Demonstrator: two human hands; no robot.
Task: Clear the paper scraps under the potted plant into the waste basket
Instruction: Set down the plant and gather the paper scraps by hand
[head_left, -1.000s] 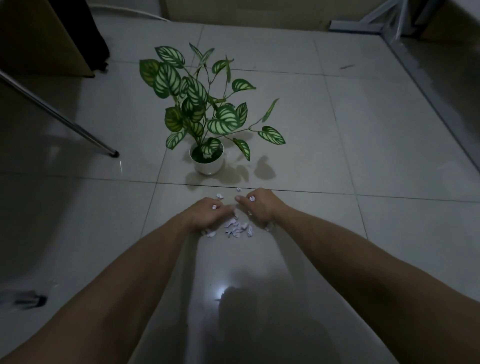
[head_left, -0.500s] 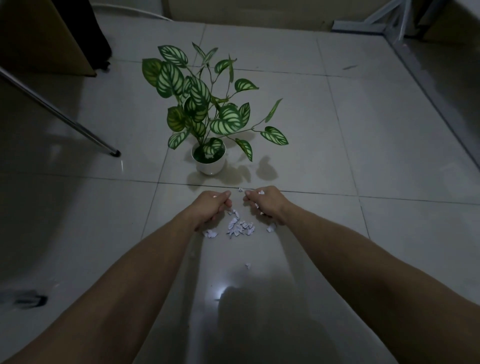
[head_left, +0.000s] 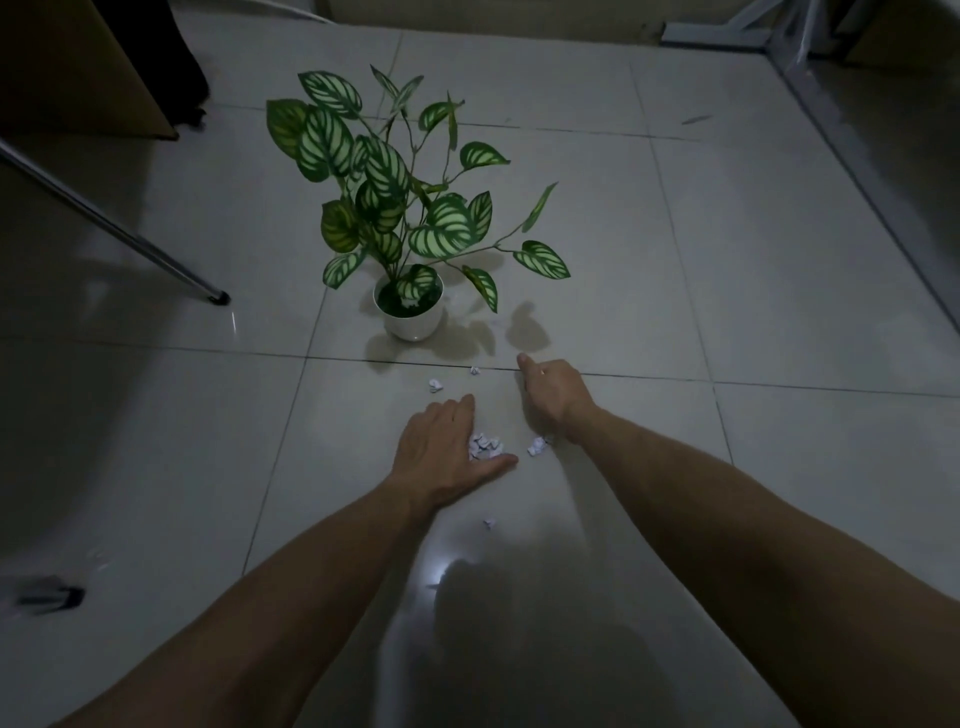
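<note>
A potted plant (head_left: 413, 312) with striped green leaves stands in a white pot on the tiled floor. In front of it lies a small pile of white paper scraps (head_left: 485, 446). My left hand (head_left: 447, 452) rests flat and open on the floor, its palm edge and thumb cupped round the pile's left side. My right hand (head_left: 556, 397) is curled, knuckles up, just right of the pile; no scrap shows in it. Loose scraps lie apart: one (head_left: 435, 385) and another (head_left: 474, 370) nearer the pot, one (head_left: 537, 446) by my right wrist, one (head_left: 489, 523) closer to me. No waste basket is in view.
A slanted metal leg (head_left: 218, 297) ends on the floor left of the plant. Wooden furniture (head_left: 78, 67) fills the far left corner. A metal frame (head_left: 727, 31) lies at the far right. A dark blurred object (head_left: 49, 600) sits at the near left.
Both hands were pinching scraps close together above the pile. My left hand has now flattened onto the floor beside the pile, and my right hand has shifted right and toward the pot.
</note>
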